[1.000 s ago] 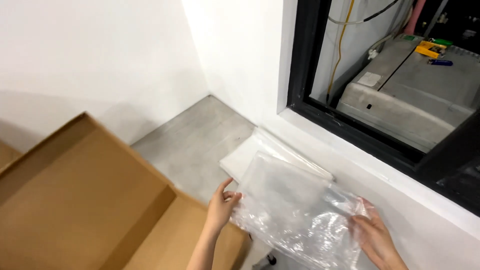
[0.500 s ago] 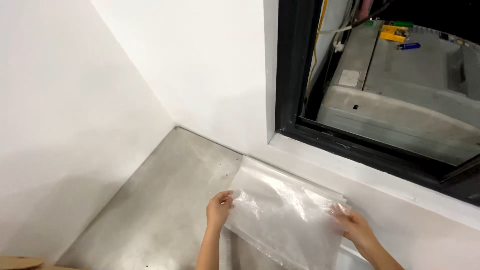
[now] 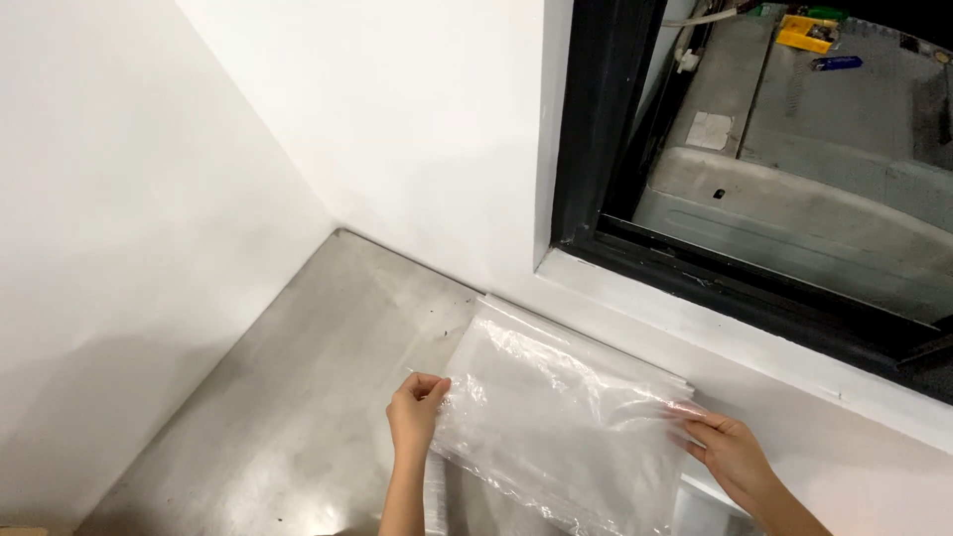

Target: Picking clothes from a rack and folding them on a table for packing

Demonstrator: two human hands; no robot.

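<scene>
The clear plastic bag (image 3: 556, 437) is stretched between your two hands, held just above the stainless steel worktop (image 3: 298, 397) at its right side, close against the white wall (image 3: 417, 129) below the window sill (image 3: 754, 347).

Your left hand (image 3: 415, 412) pinches the bag's left edge between thumb and fingertips, clenched on a small fold of film. That grip is narrow, and the film looks slick; as I judge it, a pull from the other side could slide the edge out of your fingers and let that side drop onto the steel. Under the bag lies a stack of more clear bags (image 3: 586, 347), its far edge touching the foot of the wall. Thin film tends to cling, so the sheet below may lift along with the one you hold, or the stack may shift askew.

Your right hand (image 3: 733, 459) grasps the right edge, fingers over the top of the film. Pulling the two hands hard apart could stretch or tear the plastic at the pinch points.

The bag itself is transparent, thin and crinkled, with bright glare streaks across its wrinkles; it is roughly rectangular, sags a little in the middle, and looks empty. Its lower edge runs out of view.
</scene>
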